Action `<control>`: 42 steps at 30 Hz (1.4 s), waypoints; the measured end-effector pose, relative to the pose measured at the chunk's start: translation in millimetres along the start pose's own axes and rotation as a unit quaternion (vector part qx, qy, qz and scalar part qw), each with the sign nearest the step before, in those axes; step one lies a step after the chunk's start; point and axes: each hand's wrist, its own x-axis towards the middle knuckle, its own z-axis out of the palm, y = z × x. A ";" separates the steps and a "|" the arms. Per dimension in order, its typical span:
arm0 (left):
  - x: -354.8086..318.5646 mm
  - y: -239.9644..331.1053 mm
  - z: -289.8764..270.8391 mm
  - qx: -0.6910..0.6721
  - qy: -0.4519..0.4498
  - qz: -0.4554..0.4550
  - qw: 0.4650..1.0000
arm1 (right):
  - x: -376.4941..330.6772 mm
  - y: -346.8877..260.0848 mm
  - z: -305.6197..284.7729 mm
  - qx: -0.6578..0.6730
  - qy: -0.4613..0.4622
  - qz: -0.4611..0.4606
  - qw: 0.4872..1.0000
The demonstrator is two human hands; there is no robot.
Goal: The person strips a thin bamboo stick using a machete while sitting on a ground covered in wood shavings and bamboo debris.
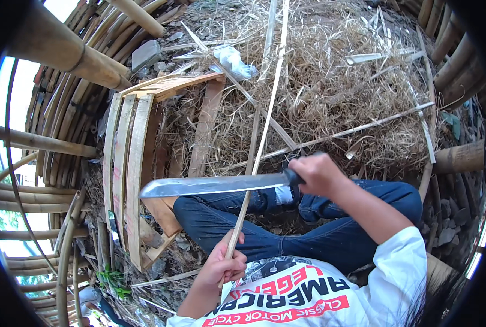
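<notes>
My right hand [318,171] is closed round the black handle of a machete [216,186]. Its long, broad blade points left, level across my lap, and crosses a thin bamboo strip [267,122]. My left hand [225,264] grips the lower part of that strip near my left thigh. From there the pale strip slants up and away, past the blade, to the far edge of the view. Blade and strip overlap close to the handle; whether they touch I cannot tell.
A slatted wooden crate [124,174] lies on its side at my left. Fibrous bamboo shavings [330,82] cover the ground ahead, with loose strips among them. A crumpled white plastic bag [235,61] and a grey block [146,55] lie farther off. Bamboo poles [41,143] stand around.
</notes>
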 end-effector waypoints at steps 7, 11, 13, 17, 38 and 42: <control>6.6 -0.9 0.8 0.038 0.021 0.015 0.999 | -5.9 26.4 2.7 -0.037 -0.028 0.026 0.999; 6.5 -2.6 -0.1 0.021 0.021 0.001 1.000 | -14.5 35.8 8.7 -0.072 0.029 -0.007 0.997; -0.3 -0.8 -0.7 0.025 0.036 -0.002 0.999 | -16.5 48.1 8.1 -0.072 0.047 0.013 0.996; -22.1 7.2 -3.8 -0.087 -0.074 0.052 0.992 | -16.6 85.2 -8.5 -0.124 0.089 0.225 0.962; -4.4 -8.7 6.8 0.056 0.004 0.016 0.998 | -5.3 76.9 15.6 -0.030 0.087 0.006 0.996; -8.8 -8.9 12.0 -0.055 -0.045 0.009 0.997 | -19.3 129.4 11.0 -0.110 0.082 0.351 0.926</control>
